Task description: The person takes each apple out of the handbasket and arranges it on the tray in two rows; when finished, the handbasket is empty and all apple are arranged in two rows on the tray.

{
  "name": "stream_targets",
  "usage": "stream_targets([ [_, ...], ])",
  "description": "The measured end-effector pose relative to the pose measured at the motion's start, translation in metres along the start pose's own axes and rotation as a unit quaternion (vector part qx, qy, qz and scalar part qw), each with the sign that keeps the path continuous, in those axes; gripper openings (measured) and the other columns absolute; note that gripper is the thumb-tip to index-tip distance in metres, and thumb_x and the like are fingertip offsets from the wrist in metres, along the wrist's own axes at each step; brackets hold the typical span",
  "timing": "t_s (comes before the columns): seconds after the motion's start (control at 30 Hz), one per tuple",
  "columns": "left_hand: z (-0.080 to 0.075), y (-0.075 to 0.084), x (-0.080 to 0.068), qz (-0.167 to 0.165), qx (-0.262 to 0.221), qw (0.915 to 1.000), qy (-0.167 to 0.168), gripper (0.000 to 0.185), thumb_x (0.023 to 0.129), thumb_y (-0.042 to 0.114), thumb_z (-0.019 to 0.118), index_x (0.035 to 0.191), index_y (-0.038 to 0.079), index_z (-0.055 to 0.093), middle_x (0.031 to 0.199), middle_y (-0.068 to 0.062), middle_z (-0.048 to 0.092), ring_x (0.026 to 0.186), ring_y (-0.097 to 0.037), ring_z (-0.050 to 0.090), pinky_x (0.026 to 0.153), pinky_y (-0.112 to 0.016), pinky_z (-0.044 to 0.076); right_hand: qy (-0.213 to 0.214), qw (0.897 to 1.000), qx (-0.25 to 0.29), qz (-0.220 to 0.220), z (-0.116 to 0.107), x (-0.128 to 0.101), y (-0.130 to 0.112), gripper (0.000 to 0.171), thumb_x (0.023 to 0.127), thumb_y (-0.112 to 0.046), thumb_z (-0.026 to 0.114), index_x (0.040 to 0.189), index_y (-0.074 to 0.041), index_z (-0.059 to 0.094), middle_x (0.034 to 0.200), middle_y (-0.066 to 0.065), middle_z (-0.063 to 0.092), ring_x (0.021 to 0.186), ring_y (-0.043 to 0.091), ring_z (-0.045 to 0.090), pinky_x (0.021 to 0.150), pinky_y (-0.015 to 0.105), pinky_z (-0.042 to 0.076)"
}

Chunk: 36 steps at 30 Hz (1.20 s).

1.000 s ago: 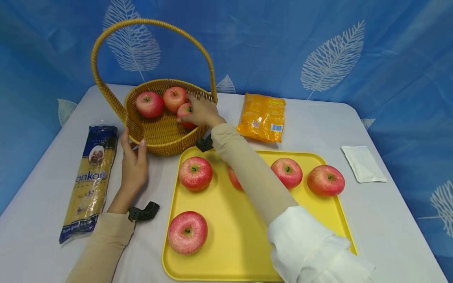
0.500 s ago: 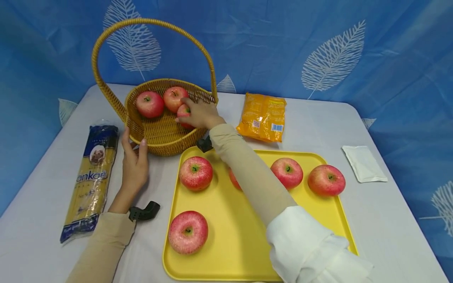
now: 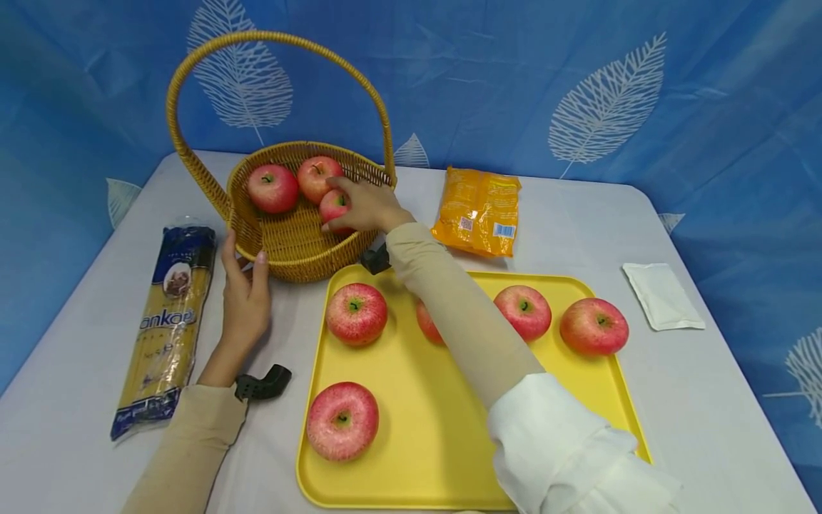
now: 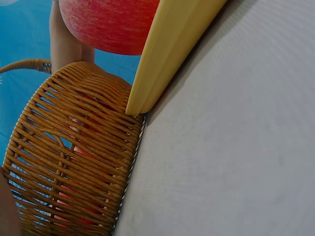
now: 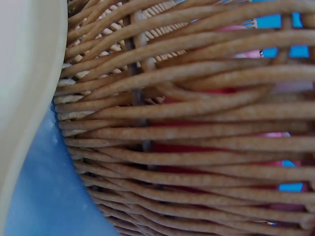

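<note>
In the head view a woven wicker basket [image 3: 305,271] with a tall arched handle holds three red apples. My right hand [image 3: 369,205] reaches over its right rim, thumb and fingers around the front right apple [image 3: 332,205]. Behind that apple lies a second apple [image 3: 317,177], and to the left a third apple [image 3: 272,188]. My left hand [image 3: 246,303] rests its extended fingers and thumb against the outside of the basket at its front left. Both wrist views mostly show the basket's weave [image 4: 74,147], with red apple glimpsed through the gaps; neither shows the right hand's grip.
A yellow tray [image 3: 411,442] in front carries several apples, including one near its left front [image 3: 343,421]; the right forearm crosses over it. An orange packet [image 3: 478,214] lies behind, a pasta bag [image 3: 163,332] left, a white sachet [image 3: 663,296] right.
The right hand's fingers have shifted slightly left and closer around the front right apple. The left hand and basket stay where they were.
</note>
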<state>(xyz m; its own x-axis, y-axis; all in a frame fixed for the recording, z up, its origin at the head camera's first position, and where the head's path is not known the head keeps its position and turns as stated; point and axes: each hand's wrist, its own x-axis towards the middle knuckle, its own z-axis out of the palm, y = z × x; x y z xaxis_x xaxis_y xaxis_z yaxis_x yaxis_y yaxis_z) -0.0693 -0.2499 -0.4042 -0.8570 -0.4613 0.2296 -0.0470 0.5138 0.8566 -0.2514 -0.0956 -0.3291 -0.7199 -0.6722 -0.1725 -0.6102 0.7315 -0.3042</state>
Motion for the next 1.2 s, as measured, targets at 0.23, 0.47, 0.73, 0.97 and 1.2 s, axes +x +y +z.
stream_targets([
  [0.23, -0.0001, 0.0006, -0.0002, -0.002, 0.000, 1.0000, 0.001, 0.058, 0.097, 0.036, 0.035, 0.146, 0.025, 0.004, 0.139, -0.025, 0.034, 0.125, -0.037, 0.038, 0.100, -0.052, 0.032, 0.019, 0.999, 0.028, -0.002, 0.0012, -0.0008, 0.0010, 0.086, 0.067, -0.069, 0.060, 0.139, -0.033, 0.030, 0.139, -0.006, 0.044, 0.124, 0.012, 0.043, 0.101, 0.038, 0.032],
  [0.47, -0.0006, 0.0015, -0.0012, -0.001, -0.001, 1.0000, 0.001, 0.059, 0.097, 0.035, 0.035, 0.146, 0.026, 0.004, 0.139, -0.025, 0.033, 0.125, -0.038, 0.037, 0.100, -0.053, 0.032, 0.028, 0.999, 0.028, -0.008, 0.0012, -0.0024, 0.0005, 0.079, 0.068, -0.067, 0.062, 0.136, -0.035, 0.037, 0.135, -0.008, 0.048, 0.119, 0.012, 0.046, 0.095, 0.035, 0.036],
  [0.73, 0.0003, 0.0011, -0.0005, 0.003, -0.002, 1.0000, 0.001, 0.059, 0.097, 0.035, 0.035, 0.146, 0.024, 0.004, 0.139, -0.025, 0.033, 0.125, -0.038, 0.038, 0.100, -0.053, 0.032, 0.039, 0.999, 0.031, -0.012, 0.0028, -0.0022, 0.0031, 0.077, 0.067, -0.069, 0.060, 0.134, -0.038, 0.040, 0.134, -0.009, 0.049, 0.117, 0.011, 0.048, 0.091, 0.032, 0.038],
  [0.97, -0.0008, 0.0005, -0.0010, 0.002, -0.004, 1.0000, -0.005, 0.059, 0.097, 0.035, 0.035, 0.146, 0.025, 0.003, 0.139, -0.026, 0.032, 0.125, -0.039, 0.037, 0.100, -0.053, 0.031, 0.054, 0.994, 0.090, -0.013, 0.0045, -0.0041, 0.0062, 0.079, 0.065, -0.067, 0.064, 0.135, -0.036, 0.040, 0.138, -0.010, 0.044, 0.122, 0.011, 0.045, 0.096, 0.031, 0.039],
  [1.2, -0.0005, -0.0003, -0.0008, 0.003, -0.002, 1.0000, 0.001, 0.059, 0.097, 0.037, 0.035, 0.146, 0.026, 0.004, 0.138, -0.025, 0.034, 0.124, -0.038, 0.039, 0.099, -0.053, 0.032, 0.085, 0.979, 0.185, -0.019, 0.0037, -0.0049, 0.0076, 0.077, 0.064, -0.065, 0.067, 0.132, -0.038, 0.043, 0.138, -0.012, 0.044, 0.124, 0.010, 0.043, 0.100, 0.030, 0.037],
])
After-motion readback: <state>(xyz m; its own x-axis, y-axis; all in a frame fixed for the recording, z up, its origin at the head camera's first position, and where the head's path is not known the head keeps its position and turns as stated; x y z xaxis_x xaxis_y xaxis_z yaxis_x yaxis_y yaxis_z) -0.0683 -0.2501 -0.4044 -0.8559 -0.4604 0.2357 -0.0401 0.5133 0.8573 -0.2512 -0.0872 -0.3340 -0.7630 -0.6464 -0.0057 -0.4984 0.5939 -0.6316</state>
